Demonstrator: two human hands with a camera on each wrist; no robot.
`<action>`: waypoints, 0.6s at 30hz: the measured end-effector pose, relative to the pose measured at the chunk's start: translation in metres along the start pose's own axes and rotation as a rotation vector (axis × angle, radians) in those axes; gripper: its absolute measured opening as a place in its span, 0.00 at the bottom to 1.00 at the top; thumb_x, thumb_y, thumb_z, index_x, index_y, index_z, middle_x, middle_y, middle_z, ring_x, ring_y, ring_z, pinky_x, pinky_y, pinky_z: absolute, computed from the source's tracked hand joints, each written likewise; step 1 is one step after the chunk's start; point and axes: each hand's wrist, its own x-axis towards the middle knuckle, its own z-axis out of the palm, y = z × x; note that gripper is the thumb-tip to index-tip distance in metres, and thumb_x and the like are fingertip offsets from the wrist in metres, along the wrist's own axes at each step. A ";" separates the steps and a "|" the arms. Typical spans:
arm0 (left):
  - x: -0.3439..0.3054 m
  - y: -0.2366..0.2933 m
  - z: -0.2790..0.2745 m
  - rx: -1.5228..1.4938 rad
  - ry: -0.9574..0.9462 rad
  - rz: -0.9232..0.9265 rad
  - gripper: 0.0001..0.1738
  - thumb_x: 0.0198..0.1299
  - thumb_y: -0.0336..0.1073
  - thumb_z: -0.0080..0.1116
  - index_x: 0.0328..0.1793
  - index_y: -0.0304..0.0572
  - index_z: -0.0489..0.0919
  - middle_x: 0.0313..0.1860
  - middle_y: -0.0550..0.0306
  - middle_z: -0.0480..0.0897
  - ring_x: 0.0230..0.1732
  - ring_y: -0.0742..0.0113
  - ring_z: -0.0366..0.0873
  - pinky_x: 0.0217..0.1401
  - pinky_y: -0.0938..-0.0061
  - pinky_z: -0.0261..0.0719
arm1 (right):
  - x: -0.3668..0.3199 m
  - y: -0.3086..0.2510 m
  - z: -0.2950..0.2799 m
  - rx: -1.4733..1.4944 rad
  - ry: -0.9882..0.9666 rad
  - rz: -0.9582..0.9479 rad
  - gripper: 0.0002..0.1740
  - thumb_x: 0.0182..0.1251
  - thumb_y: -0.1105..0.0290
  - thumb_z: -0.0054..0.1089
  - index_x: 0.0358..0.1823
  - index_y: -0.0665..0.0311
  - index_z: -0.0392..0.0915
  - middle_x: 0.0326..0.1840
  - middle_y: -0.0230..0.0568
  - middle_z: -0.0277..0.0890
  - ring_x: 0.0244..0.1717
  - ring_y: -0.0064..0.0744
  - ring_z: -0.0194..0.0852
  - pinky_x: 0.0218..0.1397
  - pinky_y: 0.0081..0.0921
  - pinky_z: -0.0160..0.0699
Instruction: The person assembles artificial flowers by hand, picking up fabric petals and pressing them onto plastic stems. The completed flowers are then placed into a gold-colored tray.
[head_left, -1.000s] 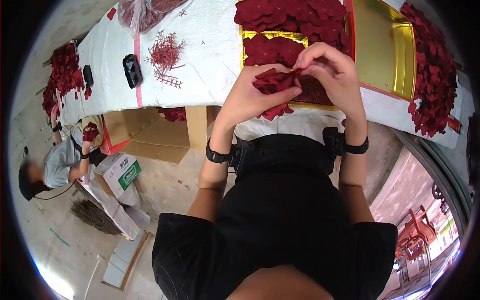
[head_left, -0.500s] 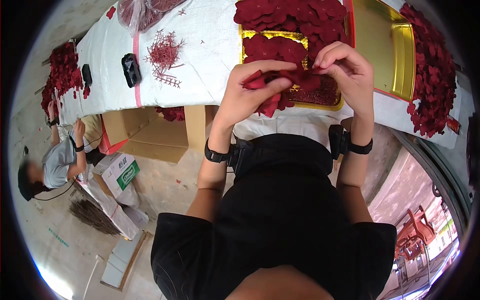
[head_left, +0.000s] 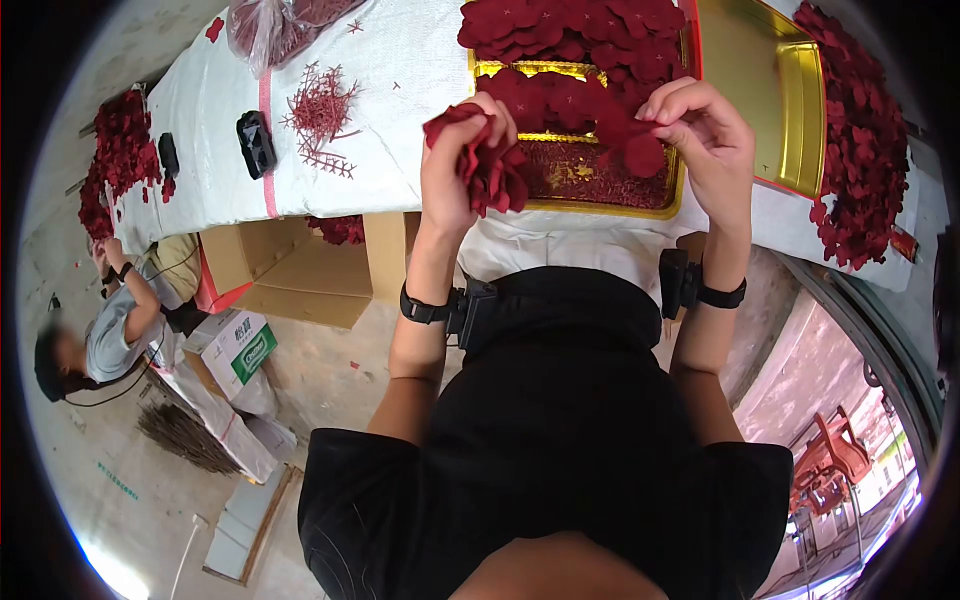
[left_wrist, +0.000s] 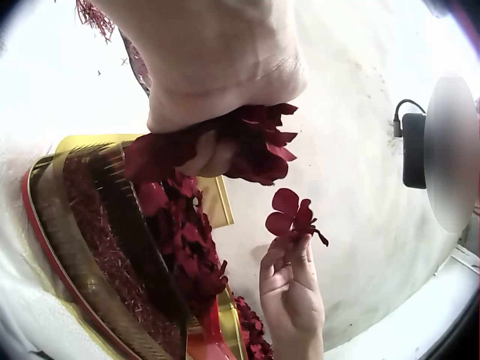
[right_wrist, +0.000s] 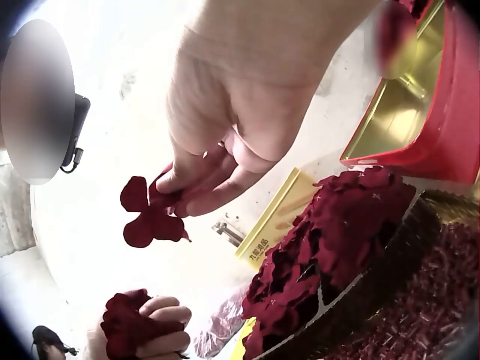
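My left hand grips a bunch of dark red cloth petals, its fingers curled round them. In the left wrist view the bunch spreads out below the palm. To the right, my right hand pinches one red petal piece between thumb and fingertips. The right wrist view shows this petal piece with several rounded lobes, hanging off the fingertips. Between and beyond my hands lies a gold-lined tray, with stacked petals in its middle compartment and small red stems in the near one.
An empty gold-lined red box stands right of the tray, and a petal heap lies beyond it. Loose red stems and a black object lie left on the white cloth. A cardboard box stands below. Another person works at far left.
My hands have parted: the left moved left and turned upright with its bunch, while the right drew away to the right with one petal piece. The other person's hands have moved too.
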 end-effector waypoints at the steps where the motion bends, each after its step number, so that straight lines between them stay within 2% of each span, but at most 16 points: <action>1: 0.000 -0.001 -0.001 -0.024 -0.014 -0.022 0.18 0.68 0.39 0.41 0.25 0.37 0.67 0.20 0.61 0.66 0.18 0.76 0.59 0.24 0.82 0.57 | -0.001 0.000 0.000 -0.002 -0.004 0.001 0.07 0.58 0.90 0.53 0.36 0.73 0.73 0.39 0.42 0.72 0.44 0.28 0.74 0.48 0.21 0.77; 3: 0.000 -0.004 -0.006 -0.071 -0.043 -0.065 0.19 0.67 0.38 0.43 0.23 0.38 0.67 0.18 0.62 0.64 0.17 0.75 0.56 0.23 0.81 0.53 | 0.000 0.000 0.001 -0.006 -0.014 -0.005 0.07 0.58 0.90 0.52 0.36 0.73 0.73 0.40 0.43 0.72 0.44 0.28 0.74 0.47 0.21 0.78; 4: -0.002 -0.005 -0.007 0.036 -0.011 -0.097 0.20 0.67 0.38 0.48 0.20 0.40 0.69 0.15 0.65 0.62 0.17 0.78 0.55 0.22 0.81 0.53 | -0.001 0.000 0.001 -0.007 -0.018 -0.010 0.07 0.58 0.90 0.52 0.36 0.73 0.73 0.40 0.43 0.72 0.44 0.28 0.74 0.47 0.21 0.78; 7: -0.002 -0.003 0.003 0.248 0.061 -0.119 0.20 0.66 0.39 0.52 0.20 0.42 0.71 0.15 0.69 0.64 0.18 0.82 0.56 0.21 0.82 0.53 | -0.002 -0.002 0.004 0.002 0.003 -0.014 0.07 0.58 0.90 0.52 0.35 0.74 0.73 0.39 0.43 0.72 0.43 0.28 0.74 0.45 0.21 0.79; 8: -0.003 -0.003 0.003 0.195 0.036 -0.154 0.19 0.66 0.42 0.53 0.23 0.40 0.75 0.15 0.71 0.66 0.19 0.85 0.58 0.21 0.83 0.53 | -0.002 -0.003 0.006 0.007 0.016 -0.015 0.07 0.58 0.90 0.52 0.35 0.74 0.73 0.39 0.44 0.73 0.42 0.28 0.74 0.45 0.21 0.79; 11: -0.005 0.007 0.016 0.307 -0.045 -0.182 0.18 0.68 0.42 0.51 0.26 0.39 0.72 0.16 0.69 0.62 0.16 0.81 0.58 0.19 0.82 0.56 | 0.001 -0.009 0.012 -0.150 0.010 -0.060 0.06 0.54 0.89 0.55 0.31 0.73 0.76 0.37 0.44 0.75 0.39 0.29 0.76 0.42 0.21 0.80; 14: -0.007 0.002 0.021 0.163 0.025 -0.175 0.10 0.60 0.36 0.62 0.29 0.38 0.80 0.18 0.72 0.72 0.22 0.86 0.64 0.24 0.87 0.60 | 0.002 -0.014 0.013 -0.338 -0.062 -0.107 0.06 0.50 0.88 0.59 0.28 0.72 0.78 0.36 0.42 0.78 0.36 0.29 0.78 0.41 0.22 0.79; 17: -0.004 0.005 0.027 0.329 0.009 -0.191 0.08 0.56 0.32 0.66 0.29 0.38 0.79 0.20 0.71 0.74 0.22 0.86 0.66 0.25 0.87 0.62 | 0.003 -0.024 0.018 -0.443 -0.120 -0.071 0.06 0.48 0.87 0.60 0.27 0.71 0.79 0.37 0.40 0.79 0.36 0.30 0.79 0.40 0.23 0.78; 18: -0.003 0.003 0.026 0.343 -0.002 -0.140 0.08 0.54 0.31 0.67 0.28 0.39 0.79 0.19 0.71 0.73 0.21 0.87 0.65 0.23 0.86 0.61 | 0.003 -0.025 0.019 -0.449 -0.119 -0.083 0.06 0.48 0.87 0.61 0.27 0.70 0.78 0.37 0.40 0.79 0.37 0.30 0.79 0.40 0.23 0.78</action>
